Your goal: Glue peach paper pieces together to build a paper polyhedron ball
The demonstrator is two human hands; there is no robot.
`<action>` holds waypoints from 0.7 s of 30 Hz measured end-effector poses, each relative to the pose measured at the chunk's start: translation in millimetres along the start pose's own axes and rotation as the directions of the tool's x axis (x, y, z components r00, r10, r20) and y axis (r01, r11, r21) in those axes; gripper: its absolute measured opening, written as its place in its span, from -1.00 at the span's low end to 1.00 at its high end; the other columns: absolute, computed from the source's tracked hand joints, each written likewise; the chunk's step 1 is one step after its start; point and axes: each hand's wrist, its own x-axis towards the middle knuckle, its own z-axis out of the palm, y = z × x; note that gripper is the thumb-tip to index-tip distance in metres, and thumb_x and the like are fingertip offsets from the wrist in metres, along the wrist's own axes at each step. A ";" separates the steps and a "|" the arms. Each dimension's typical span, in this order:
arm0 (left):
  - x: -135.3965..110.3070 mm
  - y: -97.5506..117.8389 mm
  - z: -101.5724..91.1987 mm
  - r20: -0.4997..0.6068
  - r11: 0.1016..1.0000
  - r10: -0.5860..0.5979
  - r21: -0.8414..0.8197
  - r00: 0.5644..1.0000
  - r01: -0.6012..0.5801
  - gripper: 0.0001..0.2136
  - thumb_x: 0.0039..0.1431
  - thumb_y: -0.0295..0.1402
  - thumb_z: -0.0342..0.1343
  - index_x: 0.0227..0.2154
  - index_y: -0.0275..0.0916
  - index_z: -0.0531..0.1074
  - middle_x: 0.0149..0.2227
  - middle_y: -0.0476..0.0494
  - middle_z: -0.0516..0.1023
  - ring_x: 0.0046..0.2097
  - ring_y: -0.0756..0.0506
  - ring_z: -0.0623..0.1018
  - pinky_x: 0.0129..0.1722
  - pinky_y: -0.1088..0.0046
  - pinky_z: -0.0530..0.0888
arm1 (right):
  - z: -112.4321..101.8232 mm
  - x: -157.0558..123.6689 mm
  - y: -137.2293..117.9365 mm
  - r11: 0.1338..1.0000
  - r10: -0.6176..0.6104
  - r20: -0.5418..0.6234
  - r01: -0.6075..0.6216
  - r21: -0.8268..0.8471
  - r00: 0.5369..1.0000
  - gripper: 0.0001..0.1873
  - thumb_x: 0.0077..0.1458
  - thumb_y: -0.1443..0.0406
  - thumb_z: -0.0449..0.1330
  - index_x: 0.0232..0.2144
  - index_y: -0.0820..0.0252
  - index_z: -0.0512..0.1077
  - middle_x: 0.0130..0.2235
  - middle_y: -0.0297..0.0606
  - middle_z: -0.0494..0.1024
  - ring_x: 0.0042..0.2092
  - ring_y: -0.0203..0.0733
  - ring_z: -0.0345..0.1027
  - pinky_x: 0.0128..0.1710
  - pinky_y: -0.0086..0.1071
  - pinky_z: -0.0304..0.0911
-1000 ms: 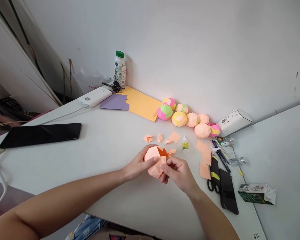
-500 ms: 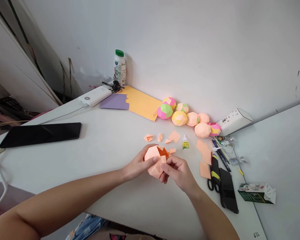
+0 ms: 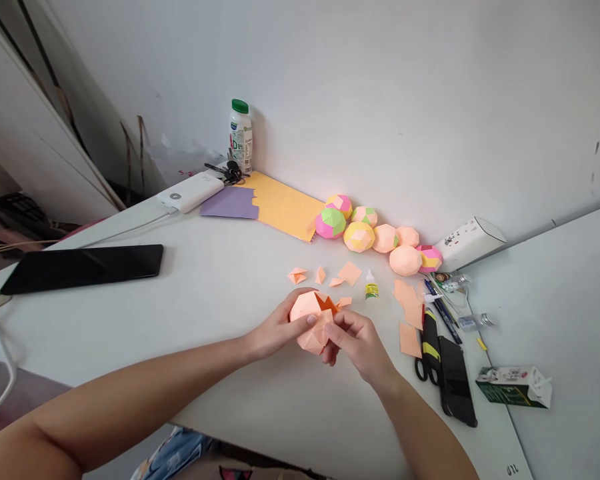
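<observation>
An unfinished peach paper ball [image 3: 311, 315], open at its top, is held just above the white table [image 3: 220, 300] between both my hands. My left hand [image 3: 275, 330] cups its left side with the thumb on its front. My right hand [image 3: 357, 343] pinches a flap on its right edge. Loose peach paper pieces [image 3: 349, 273] lie just behind the ball, and a small glue bottle [image 3: 371, 287] stands to their right.
Several finished paper balls [image 3: 359, 236] line the wall. Scissors [image 3: 429, 347], pens and a dark phone [image 3: 456, 381] lie at the right, with a small carton [image 3: 513, 387]. A black tablet [image 3: 83, 267], power bank [image 3: 190, 192], drink bottle [image 3: 241, 137] and yellow paper [image 3: 280, 207] sit to the left.
My right hand's fingers have shifted slightly up along the ball's right edge. The ball and my left hand have hardly moved.
</observation>
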 end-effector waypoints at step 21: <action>10.7 -46.7 -16.0 0.111 0.714 0.319 0.625 0.941 -0.315 0.07 -0.12 -0.07 0.35 0.30 -0.04 -0.30 0.29 -0.42 -0.19 0.34 -0.47 -0.13 0.21 -0.20 0.11 | -11.3 18.1 9.9 0.994 0.079 -0.005 -0.078 0.078 0.997 -0.66 0.03 0.08 0.29 -0.49 0.23 0.37 -0.59 -0.39 0.45 -0.55 -0.32 0.38 -0.53 -0.42 0.32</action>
